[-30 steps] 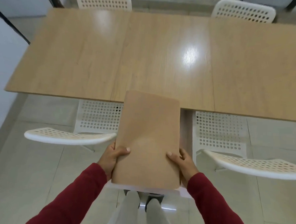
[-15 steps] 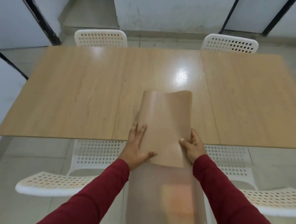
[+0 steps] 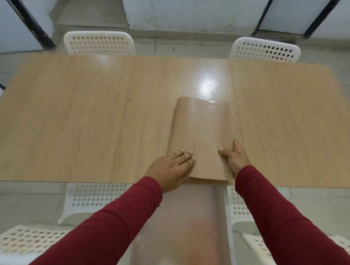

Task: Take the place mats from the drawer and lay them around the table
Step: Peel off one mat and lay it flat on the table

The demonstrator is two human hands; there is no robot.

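Observation:
A stack of tan place mats (image 3: 202, 137) lies on the near middle of the light wooden table (image 3: 69, 116), its far end curled upward and its near end at the table's edge. My left hand (image 3: 171, 168) presses flat on the stack's near left corner, fingers straight. At the near right edge, my right hand (image 3: 234, 157) grips the stack, thumb on top and fingers round the side. A pale blurred sheet (image 3: 185, 224) hangs below the table edge between my red sleeves; what it is I cannot tell.
Two white perforated chairs stand at the far side, one left (image 3: 98, 42) and one right (image 3: 264, 50). Two more stand on my side, left (image 3: 43, 222) and right (image 3: 266, 238). White wall panels with black frames lie beyond.
The mats moved forward from in front of my body onto the table. My left hand went from gripping the stack's edge to lying flat on top. My view came closer to the table.

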